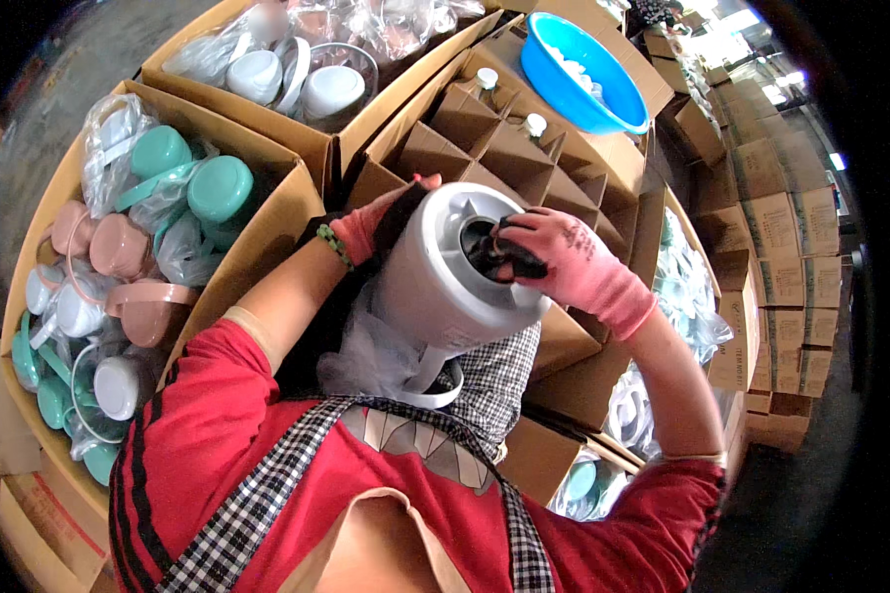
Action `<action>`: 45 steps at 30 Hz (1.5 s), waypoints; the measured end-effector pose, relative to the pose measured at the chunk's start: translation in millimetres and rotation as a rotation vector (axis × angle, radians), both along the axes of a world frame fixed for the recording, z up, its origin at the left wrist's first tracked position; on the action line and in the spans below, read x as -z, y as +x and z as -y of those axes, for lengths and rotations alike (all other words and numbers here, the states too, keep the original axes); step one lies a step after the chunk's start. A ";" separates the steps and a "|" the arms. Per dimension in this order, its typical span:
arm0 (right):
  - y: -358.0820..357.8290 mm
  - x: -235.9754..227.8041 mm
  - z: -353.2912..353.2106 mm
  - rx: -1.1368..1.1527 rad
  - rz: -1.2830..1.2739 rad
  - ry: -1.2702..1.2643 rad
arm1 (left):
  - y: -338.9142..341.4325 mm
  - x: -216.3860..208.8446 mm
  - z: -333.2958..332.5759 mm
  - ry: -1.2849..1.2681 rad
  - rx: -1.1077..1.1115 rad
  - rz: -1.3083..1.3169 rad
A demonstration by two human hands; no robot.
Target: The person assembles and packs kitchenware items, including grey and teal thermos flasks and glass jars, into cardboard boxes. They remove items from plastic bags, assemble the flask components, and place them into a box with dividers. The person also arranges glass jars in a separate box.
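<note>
At frame centre, the gloved left hand [381, 222] grips the white jug [445, 272] from behind while the right hand [564, 262] closes its fingers [509, 259] inside the jug's dark opening.

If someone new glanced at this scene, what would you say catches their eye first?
In the centre, the white jug-like vessel stands out, tilted against the person's chest: the left hand steadies its side and the right hand, in a pink glove, reaches into its dark opening. To the left, a cardboard box brims with bagged mint, pink and white lids. At the top right, a bright blue basin sits on the cartons.
</note>
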State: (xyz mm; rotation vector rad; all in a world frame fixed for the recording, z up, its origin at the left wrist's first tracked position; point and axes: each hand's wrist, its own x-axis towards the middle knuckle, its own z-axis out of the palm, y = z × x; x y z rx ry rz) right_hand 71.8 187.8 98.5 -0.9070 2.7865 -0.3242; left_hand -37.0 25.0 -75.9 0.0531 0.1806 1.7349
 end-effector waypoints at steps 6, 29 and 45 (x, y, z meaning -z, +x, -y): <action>-15.5 3.6 40.0 0.433 0.186 0.272 | 2.0 -4.3 0.3 -0.117 0.003 -0.102; -26.8 -10.0 50.2 0.483 0.255 0.338 | -10.3 -11.2 -5.8 -0.089 -0.038 -0.170; 136.5 108.7 73.4 1.148 0.663 -1.498 | 80.4 -53.2 59.2 -0.611 -0.639 -1.858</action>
